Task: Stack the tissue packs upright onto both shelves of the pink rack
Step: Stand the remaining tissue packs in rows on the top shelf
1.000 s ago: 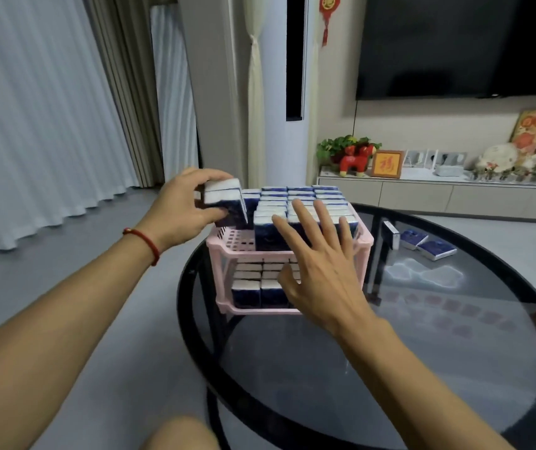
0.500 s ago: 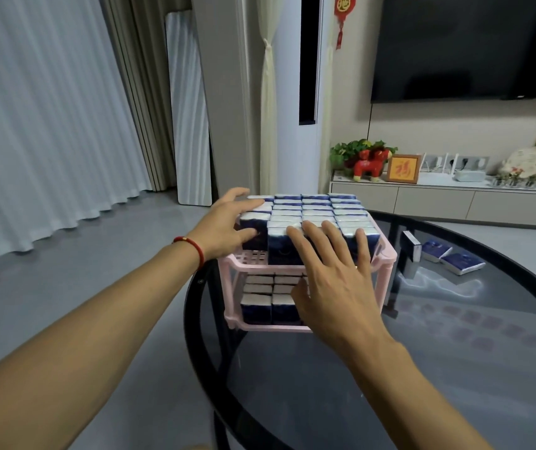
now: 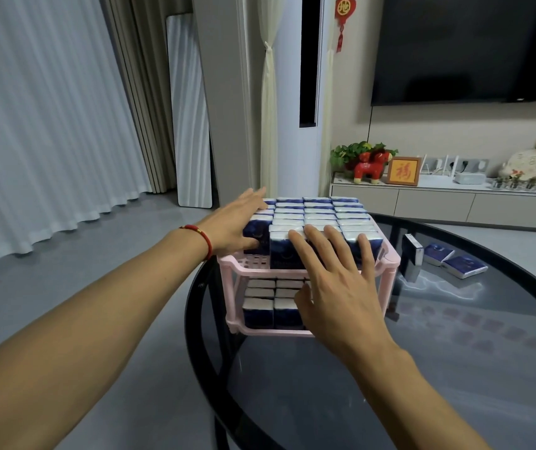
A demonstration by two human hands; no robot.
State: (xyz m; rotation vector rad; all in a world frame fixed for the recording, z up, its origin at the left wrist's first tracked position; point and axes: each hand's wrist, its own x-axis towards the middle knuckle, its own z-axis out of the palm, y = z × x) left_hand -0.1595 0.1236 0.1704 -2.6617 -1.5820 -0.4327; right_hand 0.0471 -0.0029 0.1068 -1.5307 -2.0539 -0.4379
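- My left hand (image 3: pixel 234 222) lies flat along the left side of the top-shelf tissue packs (image 3: pixel 318 216); fingers straight over the far left column, thumb on the front of the near-left pack. Pressing, not gripping. My guess: it squares that column against the rest.
- My right hand (image 3: pixel 334 274) is spread wide, fingers straight, fingertips (image 3: pixel 312 232) on the top front edge of the near row. Holds nothing. Likely steadies the front row so packs don't tip forward over the low rim.
- Pink rack (image 3: pixel 393 258) stands at the near-left part of the round dark glass surface (image 3: pixel 455 368), close to its edge.
- Top shelf: packs upright, white tops up, tight rows, looks full apart from a bit of bare pink grid at the front-left corner.
- Lower shelf: upright packs (image 3: pixel 260 306) visible on the left; the right part is hidden behind my right hand, can't tell how full.
- Loose packs to the right of the rack, apart from it: one (image 3: pixel 412 248) standing on end, two (image 3: pixel 455 261) lying flat beside it. Not yet racked.
- Judgement: tidy-and-compress step, task nearly done; three loose packs remain, so room has to be found, maybe that front-left gap or the lower shelf.
- Risk: pushing too hard could shift the light rack toward the surface edge.
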